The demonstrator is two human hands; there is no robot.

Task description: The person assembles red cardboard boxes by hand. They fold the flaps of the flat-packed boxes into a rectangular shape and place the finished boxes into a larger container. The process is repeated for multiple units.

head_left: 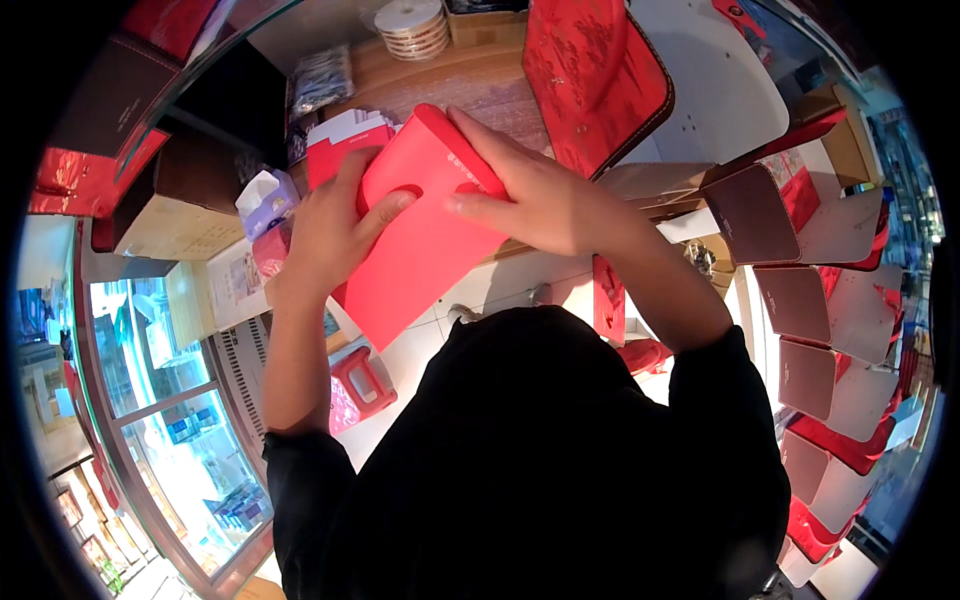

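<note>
Both my hands hold a bright red sheet of stiff paper or thin card above the front edge of the wooden table. Its far end bends over in a rounded fold, and a short line of small pale print runs near the right side. My left hand grips the left edge, thumb lying on top of the sheet. On the other side, my right hand has its fingers around the folded far corner and its thumb pressed on the face. The near end hangs down to a free corner. Fingers underneath are hidden.
Red and white cards lie just beyond my left hand. Ribbon spools and a clear plastic packet sit farther back. A large red patterned case stands at right. A tissue box, cardboard box and red stool are left.
</note>
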